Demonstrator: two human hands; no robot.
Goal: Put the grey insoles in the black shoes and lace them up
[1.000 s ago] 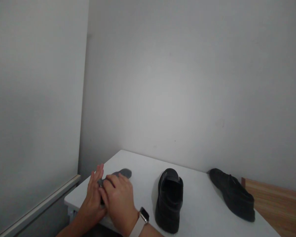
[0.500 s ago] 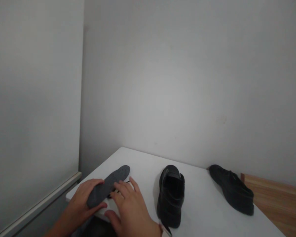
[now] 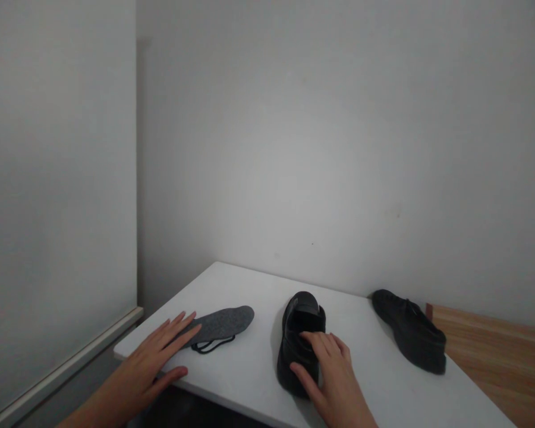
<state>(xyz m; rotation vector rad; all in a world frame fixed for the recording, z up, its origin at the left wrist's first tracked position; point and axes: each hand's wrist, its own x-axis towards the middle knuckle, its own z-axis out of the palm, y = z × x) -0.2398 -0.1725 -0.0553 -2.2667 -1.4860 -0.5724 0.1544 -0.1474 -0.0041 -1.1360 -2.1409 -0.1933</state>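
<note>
A grey insole (image 3: 229, 321) lies on the white table at the left, with a looped black shoelace (image 3: 214, 345) partly under its near edge. My left hand (image 3: 154, 359) rests over the insole's near end, fingers spread and thumb apart; that end is hidden. In the middle stands a black shoe (image 3: 289, 351), its heel towards me and its opening up. At its heel, my right hand (image 3: 336, 371) has the fingers at the opening's rim and the thumb against the back, with the heel between them.
A second black shoe (image 3: 410, 333) stands at the right of the white table (image 3: 245, 380), near the wall (image 3: 312, 148). Beyond the table's right edge is a wooden board (image 3: 485, 345). A white panel (image 3: 57, 178) rises on the left.
My right hand has left the insole and moved right to the middle shoe's heel. The insole, held up before, now lies on the table, and my left hand has opened over it.
</note>
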